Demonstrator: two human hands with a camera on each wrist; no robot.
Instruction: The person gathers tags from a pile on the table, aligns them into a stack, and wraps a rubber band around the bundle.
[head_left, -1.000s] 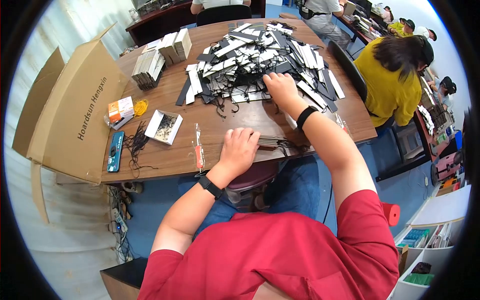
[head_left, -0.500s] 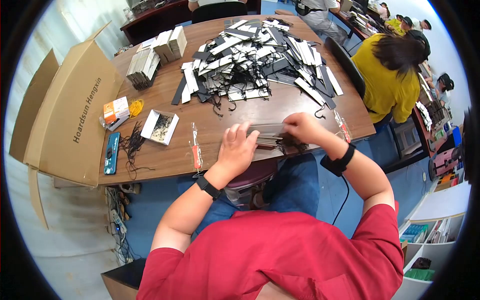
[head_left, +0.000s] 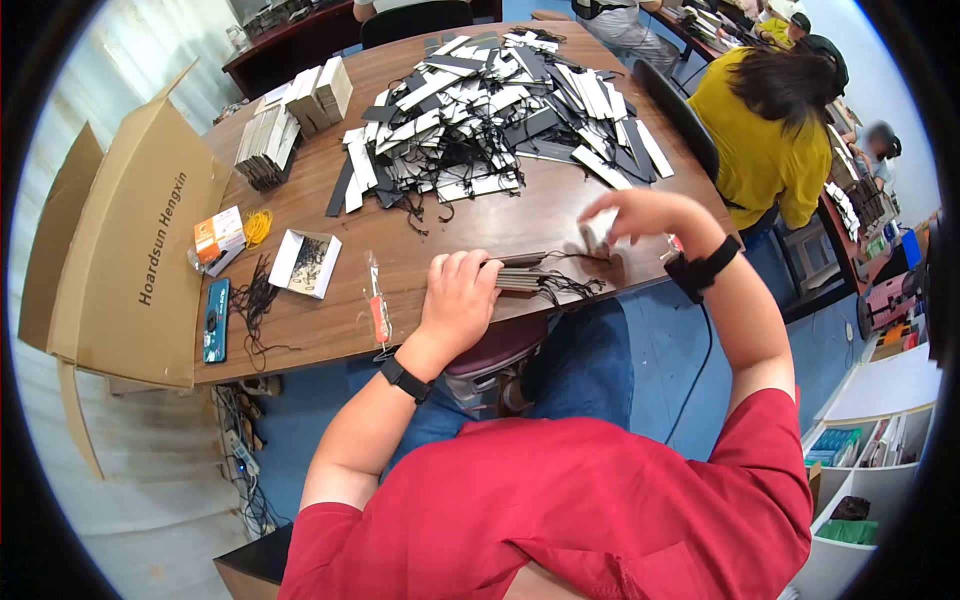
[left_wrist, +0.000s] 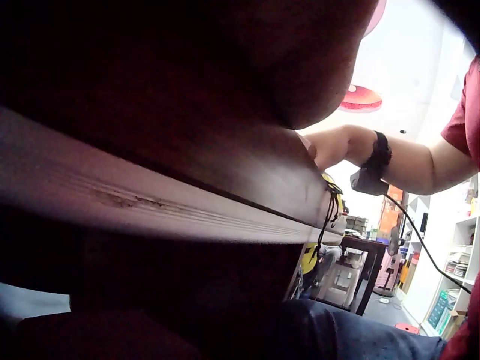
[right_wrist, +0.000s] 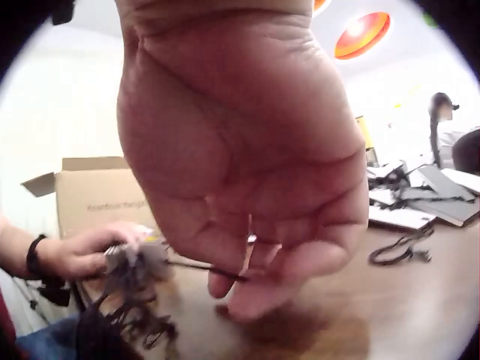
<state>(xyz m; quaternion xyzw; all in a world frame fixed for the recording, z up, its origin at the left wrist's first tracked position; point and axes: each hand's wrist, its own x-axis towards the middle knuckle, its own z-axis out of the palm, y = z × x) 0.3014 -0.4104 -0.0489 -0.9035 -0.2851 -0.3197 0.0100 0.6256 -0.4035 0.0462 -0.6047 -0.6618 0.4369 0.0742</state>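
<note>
My left hand (head_left: 460, 295) grips a thin stack of strip-shaped tags (head_left: 518, 280) at the table's front edge. Loose black cords (head_left: 575, 290) trail from the right end of that stack. To its right, my right hand (head_left: 650, 215) is raised over the table with bent fingers. In the right wrist view, a black cord (right_wrist: 206, 267) stretches from the stack to the right fingertips (right_wrist: 259, 300), which pinch it. Behind both hands lies a large jumbled pile of black and white tags (head_left: 480, 120) with tangled cords.
To the left are a cardboard box (head_left: 140, 260), stacks of tags (head_left: 268, 148), a small white box (head_left: 305, 264) of little dark pieces, a phone (head_left: 215, 320), black cords (head_left: 262, 315) and yellow bands (head_left: 257, 227). A red-handled tool (head_left: 379, 318) lies near the left hand. Someone in yellow (head_left: 765, 140) sits at right.
My right hand came from the pile to the right end of the held stack, then moved away to the right with a cord. The left hand stays on the stack.
</note>
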